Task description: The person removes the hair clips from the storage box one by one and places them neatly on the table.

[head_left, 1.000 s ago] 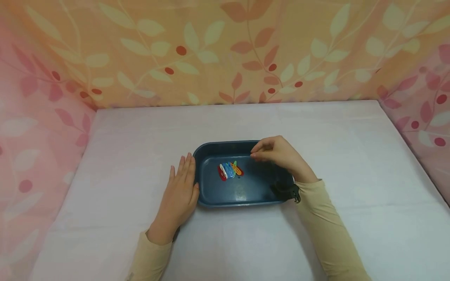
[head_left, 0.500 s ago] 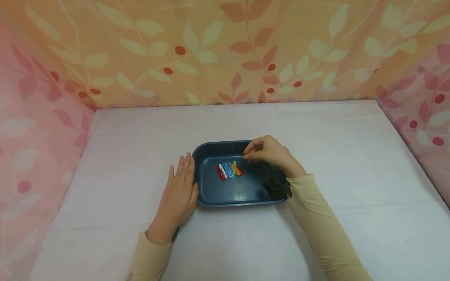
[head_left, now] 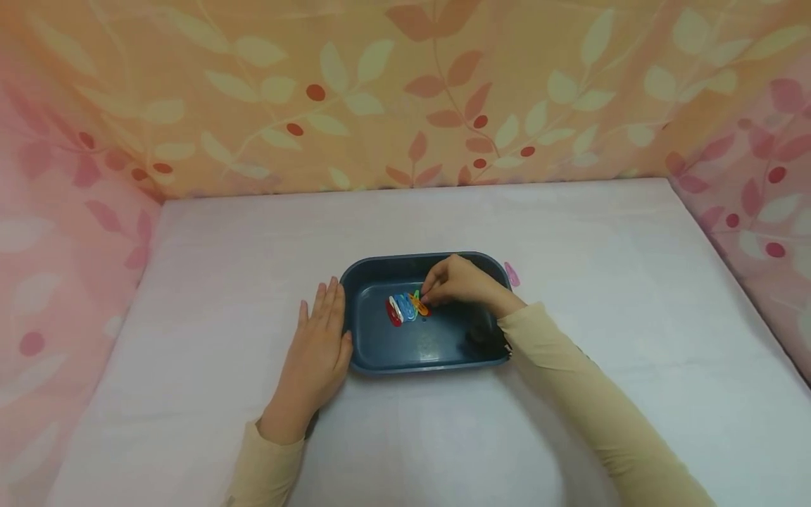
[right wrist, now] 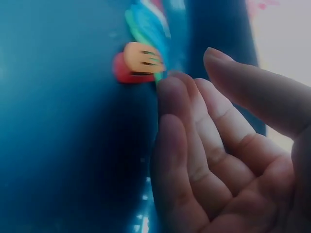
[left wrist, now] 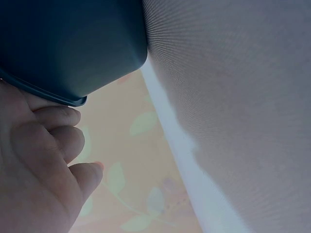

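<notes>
A dark blue tray (head_left: 431,351) stands on the white cloth. Its left end is touched by my left hand (head_left: 315,352), whose fingers lie straight along the rim; the left wrist view has those fingers (left wrist: 58,138) against the tray wall (left wrist: 73,48). Inside the tray lies a row of colourful snap hair clips (head_left: 403,308). Over its right end reaches my right hand (head_left: 465,283), fingertips close to the orange clip (right wrist: 142,57) and the red clip (right wrist: 127,72). Thumb and bent fingers stand apart, with nothing seen between them in the right wrist view.
A pink hair clip (head_left: 512,274) lies on the white cloth (head_left: 633,317) just right of the tray. Patterned curtains (head_left: 355,105) hang behind the table and along both sides.
My right hand has moved left and down inside the tray to the clips, bringing the pink clip outside into sight. The left hand stays at the tray's end.
</notes>
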`<state>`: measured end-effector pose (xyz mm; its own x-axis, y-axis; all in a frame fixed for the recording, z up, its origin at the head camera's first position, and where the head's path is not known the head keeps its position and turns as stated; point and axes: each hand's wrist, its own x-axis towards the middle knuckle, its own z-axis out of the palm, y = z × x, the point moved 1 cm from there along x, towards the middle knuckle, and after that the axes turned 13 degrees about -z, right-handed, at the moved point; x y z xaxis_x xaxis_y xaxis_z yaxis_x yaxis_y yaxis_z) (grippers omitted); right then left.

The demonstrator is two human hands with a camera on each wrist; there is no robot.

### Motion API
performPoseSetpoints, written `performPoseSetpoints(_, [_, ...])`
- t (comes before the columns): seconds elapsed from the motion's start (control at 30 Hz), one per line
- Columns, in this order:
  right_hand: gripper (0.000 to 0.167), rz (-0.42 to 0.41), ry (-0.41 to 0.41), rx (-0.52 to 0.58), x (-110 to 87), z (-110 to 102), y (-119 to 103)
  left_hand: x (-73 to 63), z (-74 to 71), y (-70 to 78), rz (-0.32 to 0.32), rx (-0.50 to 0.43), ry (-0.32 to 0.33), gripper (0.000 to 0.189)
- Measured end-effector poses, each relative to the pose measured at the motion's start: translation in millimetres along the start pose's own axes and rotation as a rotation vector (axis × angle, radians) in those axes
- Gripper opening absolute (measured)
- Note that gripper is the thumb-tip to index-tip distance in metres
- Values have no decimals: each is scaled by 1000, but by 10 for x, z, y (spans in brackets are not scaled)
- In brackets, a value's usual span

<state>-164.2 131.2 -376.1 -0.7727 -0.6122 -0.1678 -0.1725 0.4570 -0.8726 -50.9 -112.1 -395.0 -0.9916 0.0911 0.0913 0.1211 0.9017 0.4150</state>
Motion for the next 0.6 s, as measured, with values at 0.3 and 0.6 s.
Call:
performPoseSetpoints(0.3, [13,38,28,-92,65,81,53,0,-3,-8,-5,3,-2,65])
performPoseSetpoints(0.6, [16,-20,24,-272,83,111,81,-10,-16,1,2,-2,-3,64])
